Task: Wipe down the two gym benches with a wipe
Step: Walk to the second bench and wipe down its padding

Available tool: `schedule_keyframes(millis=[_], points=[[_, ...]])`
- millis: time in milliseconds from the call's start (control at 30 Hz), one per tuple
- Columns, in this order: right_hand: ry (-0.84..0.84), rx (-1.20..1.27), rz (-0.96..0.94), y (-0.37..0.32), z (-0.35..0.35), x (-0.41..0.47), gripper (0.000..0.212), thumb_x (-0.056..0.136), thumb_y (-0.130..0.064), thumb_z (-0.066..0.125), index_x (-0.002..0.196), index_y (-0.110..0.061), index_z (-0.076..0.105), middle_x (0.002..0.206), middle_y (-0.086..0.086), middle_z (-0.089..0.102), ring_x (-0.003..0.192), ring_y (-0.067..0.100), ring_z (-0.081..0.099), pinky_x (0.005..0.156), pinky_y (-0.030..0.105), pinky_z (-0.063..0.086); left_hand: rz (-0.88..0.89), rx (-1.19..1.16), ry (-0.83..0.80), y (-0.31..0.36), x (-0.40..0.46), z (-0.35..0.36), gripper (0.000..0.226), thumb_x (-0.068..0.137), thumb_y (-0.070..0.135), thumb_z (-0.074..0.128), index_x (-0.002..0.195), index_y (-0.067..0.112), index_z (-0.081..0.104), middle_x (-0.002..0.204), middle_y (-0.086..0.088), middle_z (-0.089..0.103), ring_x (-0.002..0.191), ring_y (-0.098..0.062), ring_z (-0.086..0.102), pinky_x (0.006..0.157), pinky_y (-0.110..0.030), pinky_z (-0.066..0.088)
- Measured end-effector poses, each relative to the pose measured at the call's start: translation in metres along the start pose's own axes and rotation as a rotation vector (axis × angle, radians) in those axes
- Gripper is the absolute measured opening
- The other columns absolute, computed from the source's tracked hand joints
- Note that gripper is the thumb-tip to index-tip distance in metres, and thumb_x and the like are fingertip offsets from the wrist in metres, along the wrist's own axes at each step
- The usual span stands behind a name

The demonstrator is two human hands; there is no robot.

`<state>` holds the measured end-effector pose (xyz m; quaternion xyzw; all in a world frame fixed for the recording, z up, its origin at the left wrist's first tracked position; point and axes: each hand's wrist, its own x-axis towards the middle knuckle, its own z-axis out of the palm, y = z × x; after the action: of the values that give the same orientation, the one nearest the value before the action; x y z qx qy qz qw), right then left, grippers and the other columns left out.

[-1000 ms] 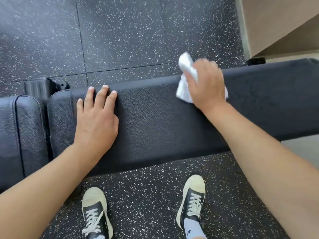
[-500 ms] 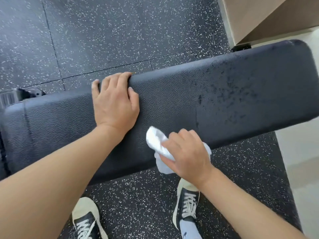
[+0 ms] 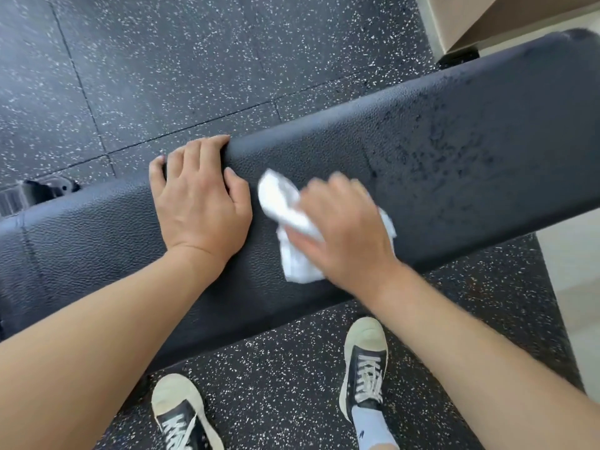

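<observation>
- While the person leans over the black padded bench point(image 3: 324, 151), both bare forearms reach down onto its pebbled surface.
- The left hand point(image 3: 201, 203) lies palm-down on the pad, its fingers curled over the far edge and the thumb flat on top; this grip clasps the bench edge itself.
- The right hand point(image 3: 347, 235) sits just beside the left one, slightly blurred, pressing a crumpled white wipe point(image 3: 292, 228) against the pad; its fingers and thumb are bent round the wad, so this grip is closed on the wipe.
- The wipe touches the bench near the middle of the pad, bunched ends sticking out from under the hand on the left and toward the near edge.
- To the right of the wipe, the pad carries a dark mottled patch with a wet look point(image 3: 454, 151).
- A seam crosses the pad near its left end point(image 3: 29, 241).
- Below the bench, two black-and-white laced sneakers point(image 3: 365, 365) stand on the speckled black rubber floor point(image 3: 194, 60).
- A pale wall base point(image 3: 487, 17) shows at the upper right corner.
</observation>
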<state>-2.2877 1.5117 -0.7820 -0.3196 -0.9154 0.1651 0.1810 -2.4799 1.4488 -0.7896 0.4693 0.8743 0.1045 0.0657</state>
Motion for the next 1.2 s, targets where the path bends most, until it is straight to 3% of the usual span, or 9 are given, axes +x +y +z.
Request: schedule_keyframes(millis=[167, 267, 367, 500, 633, 800, 900, 1033, 1200], points=[[-0.073, -0.015, -0.105, 0.007, -0.023, -0.07, 0.039, 0.103, -0.037, 0.057, 0.08, -0.009, 0.07, 0.072, 0.003, 0.049, 0.067, 0.024, 0.037, 0.057, 0.043, 0.035, -0.003, -0.001, 0.011, 0.0, 0.0, 0.0, 0.045, 0.098, 0.033, 0.038, 0.139, 0.02, 0.051, 0.13, -0.007, 0.061, 0.123, -0.035, 0.05, 0.12, -0.055, 0.028], [0.008, -0.047, -0.108, 0.017, -0.011, -0.011, 0.029, 0.098, -0.033, 0.066, 0.085, -0.007, 0.068, 0.074, 0.007, 0.054, 0.067, 0.028, 0.046, 0.06, 0.043, 0.038, -0.005, -0.004, 0.006, 0.002, 0.001, 0.0, 0.044, 0.098, 0.032, 0.038, 0.138, 0.02, 0.051, 0.129, -0.007, 0.061, 0.123, -0.036, 0.051, 0.119, -0.056, 0.029], [0.161, -0.042, 0.098, 0.035, 0.002, 0.074, 0.024, 0.092, -0.031, 0.071, 0.091, -0.008, 0.066, 0.078, 0.009, 0.062, 0.073, 0.032, 0.055, 0.066, 0.044, 0.043, -0.004, 0.004, 0.003, 0.001, 0.0, 0.002, 0.044, 0.098, 0.032, 0.039, 0.138, 0.02, 0.052, 0.129, -0.007, 0.061, 0.122, -0.035, 0.051, 0.119, -0.056, 0.029], [0.148, -0.07, 0.173, 0.038, 0.009, 0.119, 0.024, 0.093, -0.035, 0.065, 0.09, -0.011, 0.065, 0.08, 0.006, 0.064, 0.077, 0.033, 0.056, 0.069, 0.043, 0.043, -0.01, 0.002, -0.005, 0.003, 0.0, -0.001, 0.045, 0.097, 0.031, 0.039, 0.138, 0.019, 0.052, 0.128, -0.008, 0.061, 0.122, -0.034, 0.051, 0.118, -0.056, 0.03], [0.075, -0.006, 0.084, 0.03, -0.005, 0.032, 0.023, 0.095, -0.034, 0.067, 0.1, -0.013, 0.058, 0.084, 0.007, 0.058, 0.075, 0.029, 0.049, 0.067, 0.044, 0.041, -0.016, 0.013, -0.019, 0.003, 0.0, -0.002, 0.046, 0.097, 0.032, 0.038, 0.14, 0.02, 0.052, 0.13, -0.008, 0.061, 0.123, -0.035, 0.05, 0.118, -0.056, 0.029], [-0.033, -0.031, -0.061, 0.034, -0.025, -0.074, 0.023, 0.103, -0.037, 0.06, 0.096, -0.016, 0.055, 0.077, 0.0, 0.045, 0.069, 0.023, 0.033, 0.058, 0.043, 0.033, -0.018, 0.008, -0.007, 0.003, 0.001, -0.001, 0.047, 0.097, 0.032, 0.038, 0.139, 0.019, 0.053, 0.132, -0.008, 0.061, 0.124, -0.035, 0.049, 0.119, -0.056, 0.029], [-0.016, -0.052, -0.105, 0.043, -0.019, -0.035, 0.023, 0.1, -0.035, 0.064, 0.095, -0.015, 0.054, 0.077, 0.004, 0.047, 0.07, 0.025, 0.036, 0.061, 0.042, 0.034, -0.016, -0.003, -0.011, 0.002, 0.001, 0.0, 0.046, 0.097, 0.032, 0.038, 0.139, 0.019, 0.052, 0.132, -0.008, 0.061, 0.124, -0.035, 0.049, 0.119, -0.056, 0.029], [0.136, -0.059, 0.062, 0.06, -0.002, 0.078, 0.019, 0.096, -0.03, 0.068, 0.1, -0.013, 0.06, 0.079, 0.008, 0.06, 0.073, 0.03, 0.052, 0.067, 0.041, 0.04, -0.019, -0.006, -0.013, 0.003, 0.001, -0.001, 0.047, 0.097, 0.032, 0.038, 0.139, 0.02, 0.052, 0.133, -0.009, 0.061, 0.126, -0.035, 0.048, 0.119, -0.057, 0.029], [0.095, -0.069, 0.138, 0.06, 0.003, 0.127, 0.021, 0.096, -0.032, 0.064, 0.096, -0.011, 0.066, 0.083, 0.006, 0.064, 0.078, 0.03, 0.055, 0.071, 0.042, 0.041, -0.016, 0.001, -0.016, 0.004, 0.001, -0.001, 0.047, 0.096, 0.032, 0.038, 0.139, 0.02, 0.052, 0.133, -0.007, 0.061, 0.126, -0.034, 0.049, 0.119, -0.057, 0.029]])
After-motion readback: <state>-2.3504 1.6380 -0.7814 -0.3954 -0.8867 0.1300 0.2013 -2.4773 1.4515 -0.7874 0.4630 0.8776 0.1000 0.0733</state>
